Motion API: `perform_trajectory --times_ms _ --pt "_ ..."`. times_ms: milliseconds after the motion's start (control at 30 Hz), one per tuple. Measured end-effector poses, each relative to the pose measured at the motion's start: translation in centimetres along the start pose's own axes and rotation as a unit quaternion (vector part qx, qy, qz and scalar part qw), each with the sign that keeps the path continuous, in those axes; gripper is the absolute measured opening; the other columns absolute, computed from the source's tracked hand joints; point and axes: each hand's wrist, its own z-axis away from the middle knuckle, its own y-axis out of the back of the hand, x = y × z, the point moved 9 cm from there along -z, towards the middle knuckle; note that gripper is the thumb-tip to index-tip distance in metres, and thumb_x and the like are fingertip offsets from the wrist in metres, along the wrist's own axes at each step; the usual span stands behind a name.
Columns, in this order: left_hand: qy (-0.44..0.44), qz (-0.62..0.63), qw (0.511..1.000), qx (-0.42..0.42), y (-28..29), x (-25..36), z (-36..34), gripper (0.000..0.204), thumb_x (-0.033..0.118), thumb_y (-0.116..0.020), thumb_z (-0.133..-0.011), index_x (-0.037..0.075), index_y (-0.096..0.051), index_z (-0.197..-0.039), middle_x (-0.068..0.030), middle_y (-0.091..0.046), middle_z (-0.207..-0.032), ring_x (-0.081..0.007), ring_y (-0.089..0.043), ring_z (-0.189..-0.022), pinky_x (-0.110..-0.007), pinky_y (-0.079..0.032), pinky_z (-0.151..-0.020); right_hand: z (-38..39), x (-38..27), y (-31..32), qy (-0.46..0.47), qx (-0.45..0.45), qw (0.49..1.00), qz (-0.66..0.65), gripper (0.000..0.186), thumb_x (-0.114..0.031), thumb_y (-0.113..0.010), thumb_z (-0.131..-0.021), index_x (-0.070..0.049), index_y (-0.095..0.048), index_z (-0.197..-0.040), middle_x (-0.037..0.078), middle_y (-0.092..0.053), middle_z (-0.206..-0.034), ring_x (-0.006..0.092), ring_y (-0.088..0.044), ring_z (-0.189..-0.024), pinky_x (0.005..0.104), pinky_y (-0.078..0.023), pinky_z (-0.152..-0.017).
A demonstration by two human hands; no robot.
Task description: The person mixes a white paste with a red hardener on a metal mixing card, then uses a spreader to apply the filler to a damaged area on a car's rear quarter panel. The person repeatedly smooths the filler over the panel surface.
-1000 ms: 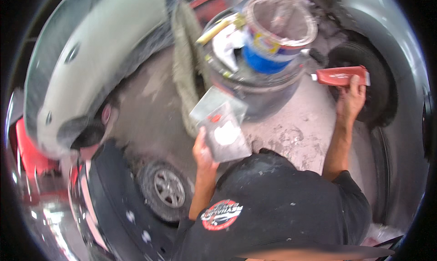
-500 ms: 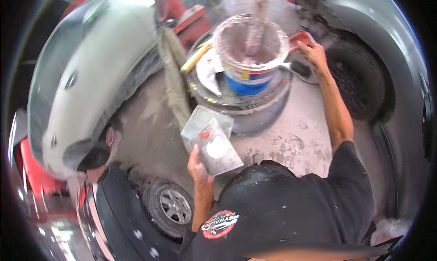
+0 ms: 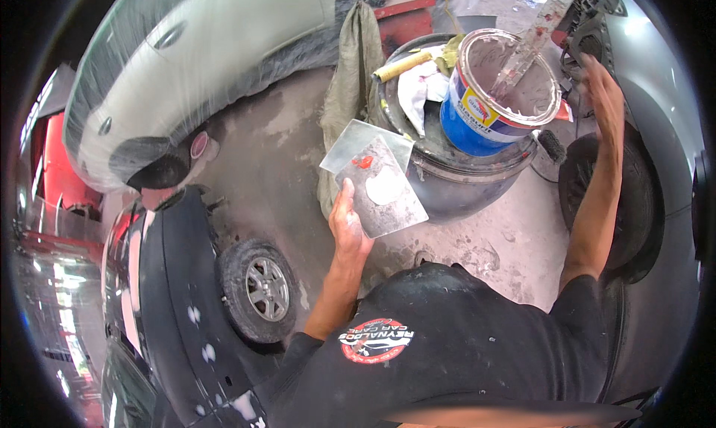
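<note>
Workshop floor (image 3: 261, 141): grey and stained, with car bodies at both sides of the person

Left hand (image 3: 352, 227): closed on two flat plates, the thumb lying at their left edge; the fingers underneath are mostly hidden

Upper plate (image 3: 398, 218): mottled grey, long axis from upper left to lower right; it bears a round white paste (image 3: 384, 187) and a smaller red dab (image 3: 362, 162), the dab toward the far end

Lower plate (image 3: 364, 139): pale, turned at an angle, coming out past the far end of the upper one

Right hand (image 3: 604, 92): raised at the right of the bucket, blurred, the fingers seeming loosely open; I see nothing held in it

Red tube (image 3: 564, 113): only one end shows, beside the bucket's right wall; it lies left of the right hand and slightly nearer to the body; its long axis I cannot tell

Nearer hand: the right, just beside this tube; the left is well apart, on the other side of the bucket

Bucket (image 3: 464, 126): blue below, upright on a dark drum (image 3: 462, 197)

Stick (image 3: 533, 44): leaning inside the bucket, its top toward the upper right

Bucket's left side: white cloth (image 3: 419, 92) and yellow roll (image 3: 403, 66), both on the drum
</note>
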Motion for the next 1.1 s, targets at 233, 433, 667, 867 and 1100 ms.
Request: perform_trajectory --times_ms 233,433,667,867,1100 --pt "-0.039 -0.007 0.999 -0.018 -1.1 0.6 0.7 0.045 0.028 -0.044 -0.105 -0.001 -0.045 -0.139 -0.0132 -0.055 -0.136 -0.0274 -0.055 -0.124 -0.043 -0.044 -0.106 -4.3 -8.3 -11.0 0.006 -0.215 0.972 0.093 0.058 -0.055 -0.058 -0.094 0.000 -0.070 -0.107 0.008 -0.068 -0.086 0.0178 -0.060 -0.073 0.0315 -0.048 -0.065" --pt "-0.040 0.004 0.999 -0.015 -2.0 1.0 0.7 0.045 0.029 -0.045 -0.105 -0.003 -0.047 -0.136 -0.0138 -0.058 -0.132 -0.0283 -0.059 -0.119 -0.043 -0.047 -0.104 0.2 -11.3 -13.2 0.102 -0.191 0.964 0.152 0.046 -0.044 -0.054 -0.101 -0.002 -0.070 -0.091 0.001 -0.057 -0.063 0.0097 -0.054 -0.055 0.0270 -0.042 -0.048" --pt "-0.101 -0.006 0.994 0.030 -4.8 4.2 -0.6 0.043 0.028 -0.046 -0.104 -0.004 -0.048 -0.133 -0.0155 -0.057 -0.128 -0.0286 -0.060 -0.115 -0.044 -0.051 -0.098 -2.1 -10.1 -4.8 0.041 0.004 0.998 0.049 0.050 -0.045 -0.052 -0.101 -0.001 -0.069 -0.084 0.009 -0.063 -0.061 0.0152 -0.059 -0.052 0.0340 -0.046 -0.049" --pt "-0.122 0.019 0.992 0.003 -7.7 5.5 -2.8 0.043 0.028 -0.045 -0.104 -0.003 -0.047 -0.135 -0.0166 -0.055 -0.130 -0.0304 -0.060 -0.116 -0.046 -0.053 -0.097 -2.9 -9.7 4.9 0.027 0.140 0.983 -0.113 0.041 -0.038 -0.055 -0.101 -0.002 -0.068 -0.087 0.006 -0.064 -0.066 0.0110 -0.054 -0.048 0.0268 -0.043 -0.043" --pt "-0.118 0.006 0.993 0.003 -9.9 4.4 -4.2 0.045 0.027 -0.042 -0.104 -0.005 -0.047 -0.136 -0.0165 -0.057 -0.132 -0.0307 -0.061 -0.117 -0.045 -0.050 -0.100 -2.4 -10.0 11.2 0.021 0.185 0.961 -0.204 0.032 -0.032 -0.058 -0.101 -0.002 -0.066 -0.095 0.008 -0.068 -0.078 0.0131 -0.063 -0.061 0.0249 -0.047 -0.053"
